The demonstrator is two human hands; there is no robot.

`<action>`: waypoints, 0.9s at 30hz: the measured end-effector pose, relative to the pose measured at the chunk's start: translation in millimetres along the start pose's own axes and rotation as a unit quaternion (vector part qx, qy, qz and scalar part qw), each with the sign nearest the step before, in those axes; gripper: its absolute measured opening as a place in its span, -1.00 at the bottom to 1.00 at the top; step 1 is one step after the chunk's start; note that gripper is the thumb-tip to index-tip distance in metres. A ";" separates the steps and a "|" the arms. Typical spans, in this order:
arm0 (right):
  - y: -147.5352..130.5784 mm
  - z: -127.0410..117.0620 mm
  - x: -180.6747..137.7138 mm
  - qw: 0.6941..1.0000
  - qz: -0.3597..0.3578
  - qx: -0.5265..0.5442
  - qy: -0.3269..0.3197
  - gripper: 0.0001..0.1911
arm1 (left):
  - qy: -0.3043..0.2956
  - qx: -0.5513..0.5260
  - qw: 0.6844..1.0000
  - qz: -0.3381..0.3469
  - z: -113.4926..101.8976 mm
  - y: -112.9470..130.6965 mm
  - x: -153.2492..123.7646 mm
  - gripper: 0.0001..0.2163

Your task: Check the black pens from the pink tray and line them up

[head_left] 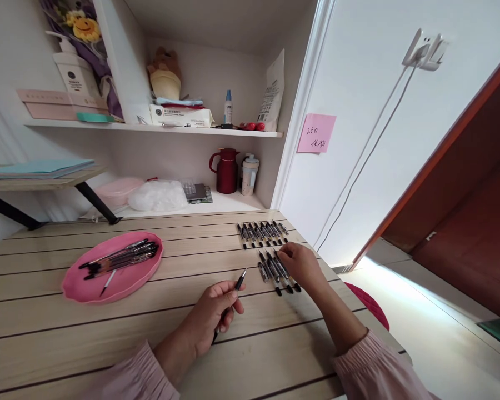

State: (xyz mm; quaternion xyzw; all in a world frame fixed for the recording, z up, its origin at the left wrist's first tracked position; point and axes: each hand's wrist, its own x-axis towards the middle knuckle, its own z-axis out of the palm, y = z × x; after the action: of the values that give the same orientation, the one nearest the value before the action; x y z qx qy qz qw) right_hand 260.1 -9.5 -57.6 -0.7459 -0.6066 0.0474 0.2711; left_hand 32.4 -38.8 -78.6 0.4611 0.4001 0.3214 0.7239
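My left hand (216, 314) is closed around a pen (240, 279) with a dark grip, its pointed tip aimed up and to the right. The fingers of my right hand (300, 264) are pinched together at the upper end of the rightmost pen (289, 276) in the near row, partly hiding it. Beside that one lie several more black and clear pens (274, 269), with a short clear pen cap (263, 272) at the row's left. Farther back is a second row of pens (261, 230). At the left, a pink tray (73, 286) holds a heap of pens (123, 258).
A wooden stand (45, 180) with black legs rises at the table's back left. Behind the table are a plastic bag (158, 195), a red jug (227, 171) and a tumbler (250, 175). A red round seat (369, 303) shows beyond the right edge.
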 end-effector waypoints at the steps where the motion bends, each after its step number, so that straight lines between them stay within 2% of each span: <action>1: -0.4 -0.4 -2.2 1.000 -0.006 -0.003 -0.016 -0.81 | 0.000 0.001 1.000 -0.001 -0.1 0.0 0.1 -0.69; 4: -6.1 3.8 -14.3 0.997 -0.016 -0.044 -0.066 -0.83 | -0.003 0.000 1.000 -0.004 -0.6 -0.4 0.8 -0.69; 10: -17.4 17.9 -29.6 0.986 -0.028 -0.127 -0.101 -0.89 | 0.002 -0.004 1.000 -0.009 0.5 -0.6 0.3 -0.68; 19: -22.6 22.4 -30.3 0.988 -0.031 -0.134 -0.076 -0.87 | 0.002 0.012 1.000 -0.003 1.9 -1.7 -0.5 -0.72; 22: -24.1 20.5 -32.0 0.995 -0.034 -0.052 -0.075 -0.84 | 0.001 0.009 1.000 -0.004 1.6 -1.9 -0.6 -0.72; 24: -27.5 21.2 -33.6 0.988 -0.018 0.088 -0.125 -0.75 | -0.003 0.007 1.000 -0.005 1.6 -1.7 -0.7 -0.73; 27: -36.3 27.9 -37.1 0.925 0.041 0.317 -0.206 -0.66 | -0.008 0.010 1.000 -0.006 1.7 -1.4 -0.7 -0.77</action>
State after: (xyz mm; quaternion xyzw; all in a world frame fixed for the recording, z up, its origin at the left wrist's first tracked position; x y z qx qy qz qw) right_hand 207.5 -30.1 -74.1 -0.6189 -0.5716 0.4006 0.3603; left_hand 33.7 -40.6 -79.2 0.4682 0.4000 0.3093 0.7247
